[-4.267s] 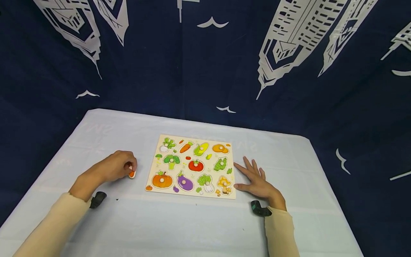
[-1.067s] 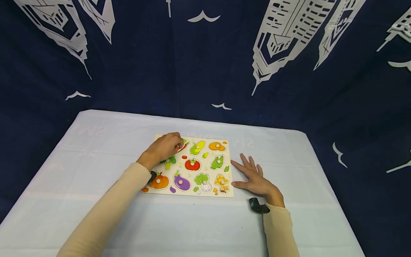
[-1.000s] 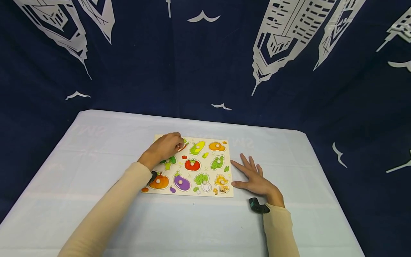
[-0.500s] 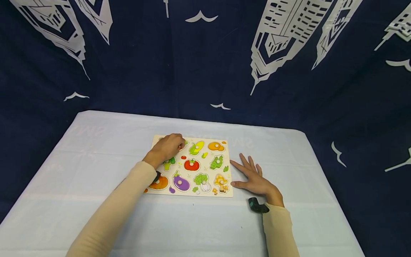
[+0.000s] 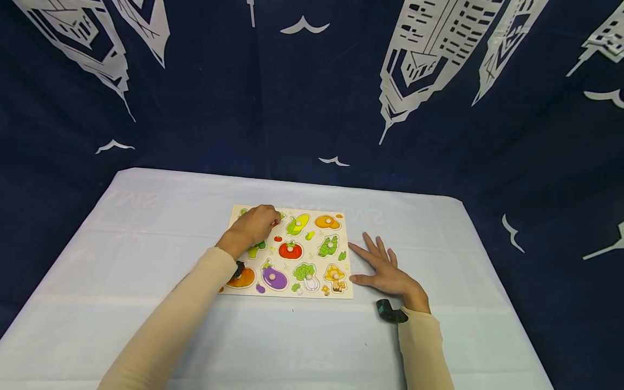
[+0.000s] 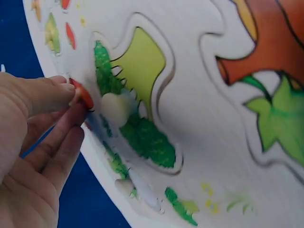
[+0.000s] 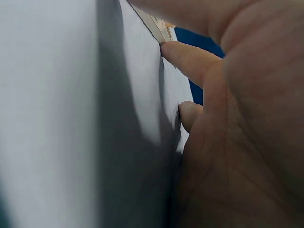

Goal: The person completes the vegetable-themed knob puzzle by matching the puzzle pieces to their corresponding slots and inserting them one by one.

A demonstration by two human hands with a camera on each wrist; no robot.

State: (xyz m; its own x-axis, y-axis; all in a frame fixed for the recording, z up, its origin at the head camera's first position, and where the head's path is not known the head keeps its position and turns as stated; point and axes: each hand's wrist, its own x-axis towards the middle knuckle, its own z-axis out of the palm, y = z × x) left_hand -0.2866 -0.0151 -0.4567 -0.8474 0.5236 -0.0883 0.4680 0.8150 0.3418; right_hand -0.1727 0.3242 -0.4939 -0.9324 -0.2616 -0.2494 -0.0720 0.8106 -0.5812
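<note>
A wooden vegetable peg puzzle board [image 5: 312,214] lies on the table. My left hand [image 5: 253,223] reaches over its upper left part, thumb and fingers pinching the orange carrot puzzle piece [image 6: 84,96] at the carrot's place in the top row. Whether the piece sits flush in its slot is hidden. Below that hand is the broccoli piece [image 6: 147,137] with its round knob. My right hand [image 5: 385,271] lies on the table with fingers spread straight, thumb and index fingertip touching the board's right edge.
Other knobbed pieces sit in the board, among them the tomato [image 5: 291,251], eggplant [image 5: 274,278], corn [image 5: 297,224] and mushroom [image 5: 335,274]. A white cloth covers the table [image 5: 292,346]. Behind it hangs a dark blue printed curtain [image 5: 312,108].
My left hand has carried the carrot piece from the table left of the board onto the board's top row, shifting only slightly in the last second. My right hand stays at the right edge.
</note>
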